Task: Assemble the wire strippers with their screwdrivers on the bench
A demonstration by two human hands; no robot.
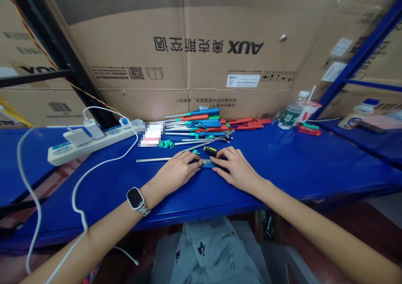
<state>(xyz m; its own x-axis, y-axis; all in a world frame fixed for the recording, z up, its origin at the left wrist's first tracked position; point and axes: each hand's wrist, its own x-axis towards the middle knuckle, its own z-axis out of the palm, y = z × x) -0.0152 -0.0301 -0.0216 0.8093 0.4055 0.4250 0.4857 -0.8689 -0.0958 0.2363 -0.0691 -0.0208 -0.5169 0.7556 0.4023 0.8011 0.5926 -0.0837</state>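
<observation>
Both hands meet over the front half of the surface (282, 162), with a small blue piece (207, 163) carrying bright metal between them, lying low, close to or on the surface. The left hand (177, 170) has its fingers bent together at the piece's left end, nearly closed, and seems to pinch it. The right hand (238, 169) keeps forefinger and thumb a little apart, one at the far edge of the right end, one at the near – whether they grip or only steady it, I cannot tell. Holding from both ends probably stops so slim a part from turning. A metal rod (153, 160) runs leftward from under the left hand, roughly in line with the piece; the hand hides whether they join. A black-and-yellow handle (210, 151) lies just beyond the right fingers, likely put there for easy reach. Farther back, lighters (204, 123) are heaped with their metal necks mostly leftward, as if laid down by kind, with red casings (251, 124) to their right and green bits (166, 144) in front, at left. The bottle (287, 117) and cup (307, 111) stand well to the right, presumably to leave elbow room.
</observation>
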